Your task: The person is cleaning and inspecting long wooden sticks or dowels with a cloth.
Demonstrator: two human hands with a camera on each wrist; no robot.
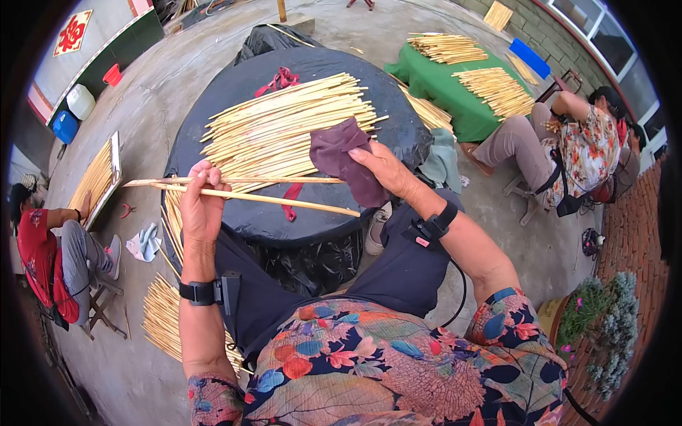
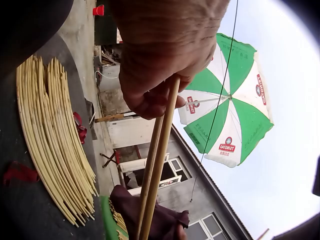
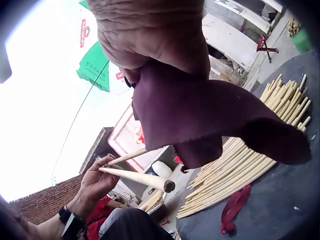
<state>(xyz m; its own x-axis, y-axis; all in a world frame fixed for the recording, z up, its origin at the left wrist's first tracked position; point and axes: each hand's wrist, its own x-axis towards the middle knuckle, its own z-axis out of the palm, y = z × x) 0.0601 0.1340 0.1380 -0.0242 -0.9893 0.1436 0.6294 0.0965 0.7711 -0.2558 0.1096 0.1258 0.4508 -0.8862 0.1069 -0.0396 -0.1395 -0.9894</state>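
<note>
One board of sticks is seen at the left of the head frame, beside a seated person; more sticks are laid at lower left. Left of centre, two long sticks are pinched by the curled fingers of the left hand. At upper centre, a broad row of sticks is spread on the black-covered table. Right of that, a purple cloth is gripped by the right hand. Further piles are set out at upper right. Wiping is judged to be under way, unfinished for this pair; which other sticks are done or left cannot be told.
</note>
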